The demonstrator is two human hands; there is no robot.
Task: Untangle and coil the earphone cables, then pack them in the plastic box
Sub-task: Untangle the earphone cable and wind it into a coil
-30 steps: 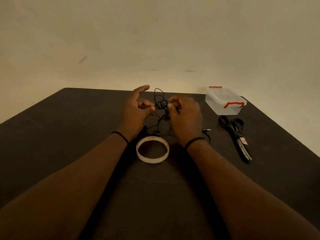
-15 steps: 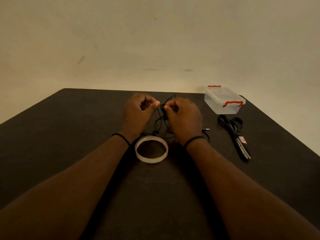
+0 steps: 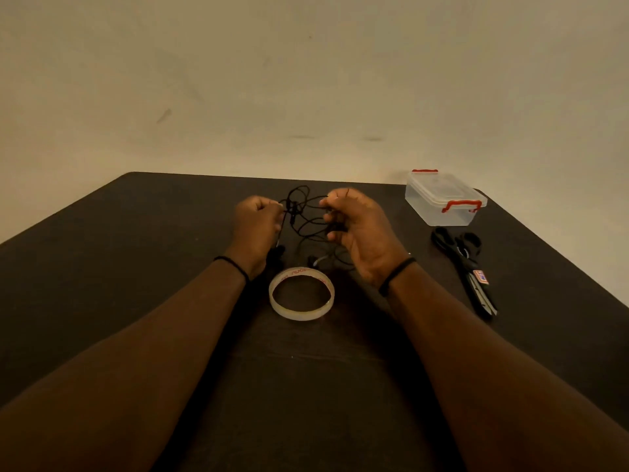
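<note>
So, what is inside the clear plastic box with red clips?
Nothing shows through the clear plastic box with red clips; its lid is on. The black earphone cables are outside, between both hands.

Above a dark tabletop (image 3: 136, 267), a left hand (image 3: 255, 226) and a right hand (image 3: 360, 233) each pinch a tangled black earphone cable (image 3: 306, 219) strung in loops between them. A ring-shaped roll of clear tape (image 3: 301, 294) lies at 6 o'clock from the tangle. At 3 o'clock stands a clear lidded plastic box with red clips (image 3: 442, 199); black-handled scissors (image 3: 466, 264) lie just beside it, at its 6 o'clock.
</note>
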